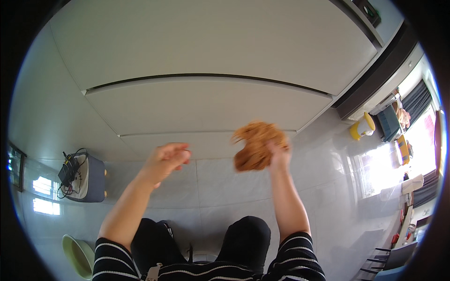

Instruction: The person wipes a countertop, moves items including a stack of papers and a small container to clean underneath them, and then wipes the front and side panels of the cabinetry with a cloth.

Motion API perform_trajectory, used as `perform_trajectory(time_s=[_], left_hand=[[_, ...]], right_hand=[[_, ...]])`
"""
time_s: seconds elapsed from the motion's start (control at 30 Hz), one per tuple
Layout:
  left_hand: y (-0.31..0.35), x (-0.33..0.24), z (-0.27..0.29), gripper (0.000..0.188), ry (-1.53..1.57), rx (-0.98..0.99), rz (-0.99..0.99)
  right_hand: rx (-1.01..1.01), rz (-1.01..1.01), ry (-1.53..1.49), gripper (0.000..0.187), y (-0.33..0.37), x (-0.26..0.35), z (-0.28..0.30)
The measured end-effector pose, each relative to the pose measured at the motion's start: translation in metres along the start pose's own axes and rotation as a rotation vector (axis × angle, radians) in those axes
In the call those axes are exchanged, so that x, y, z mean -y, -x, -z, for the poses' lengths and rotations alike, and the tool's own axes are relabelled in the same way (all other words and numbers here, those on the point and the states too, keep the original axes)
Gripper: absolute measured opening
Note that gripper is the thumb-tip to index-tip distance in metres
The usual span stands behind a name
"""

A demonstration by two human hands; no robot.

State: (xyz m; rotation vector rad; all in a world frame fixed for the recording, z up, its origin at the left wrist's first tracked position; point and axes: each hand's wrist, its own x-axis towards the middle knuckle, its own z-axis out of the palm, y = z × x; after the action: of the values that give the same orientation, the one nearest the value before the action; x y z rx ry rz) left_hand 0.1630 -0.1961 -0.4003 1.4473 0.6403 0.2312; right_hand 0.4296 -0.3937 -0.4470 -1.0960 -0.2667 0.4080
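My right hand [280, 152] grips a shaggy orange-brown cloth [255, 147], bunched up and blurred by motion, in front of a pale cabinet drawer. The cloth hangs out to the left of the fingers. Level with it on the left, my left hand [168, 160] is raised over the floor with its fingers loosely bent and somewhat apart. Nothing shows in that hand, and it does not touch the cloth. Before me stands the large pale cabinet front [206, 105], with dark gaps between its panels.
On the left a grey stool-like box [93, 180] carries a tangle of black cables [70, 173]. A pale green basin [77, 255] stands at lower left. To the right are a yellow-and-white bin [362, 126], chairs [393, 257] and a bright window. Glossy grey tiles [215, 187] cover the floor.
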Motion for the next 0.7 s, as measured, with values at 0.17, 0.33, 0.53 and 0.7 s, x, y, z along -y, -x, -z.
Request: perform_trajectory(time_s=[0.17,0.33,0.53,0.7], left_hand=[[0.001,0.039,0.052,0.036,0.076,-0.228,0.024],[0.009,0.056,0.066,0.035,0.115,-0.255,0.109],[-0.002,0.072,0.077,0.039,0.091,-0.265,0.081],[-0.01,0.076,0.079,0.056,0.366,-0.435,0.092]], right_hand=[[-0.265,0.483,-0.159,0.046,-0.112,0.071,0.035],[-0.505,0.695,0.052,0.058,-0.166,0.052,0.019],[-0.533,0.88,0.693,0.066,-0.098,-0.071,-0.075],[-0.535,0.831,0.821,0.071,-0.022,-0.19,-0.189]])
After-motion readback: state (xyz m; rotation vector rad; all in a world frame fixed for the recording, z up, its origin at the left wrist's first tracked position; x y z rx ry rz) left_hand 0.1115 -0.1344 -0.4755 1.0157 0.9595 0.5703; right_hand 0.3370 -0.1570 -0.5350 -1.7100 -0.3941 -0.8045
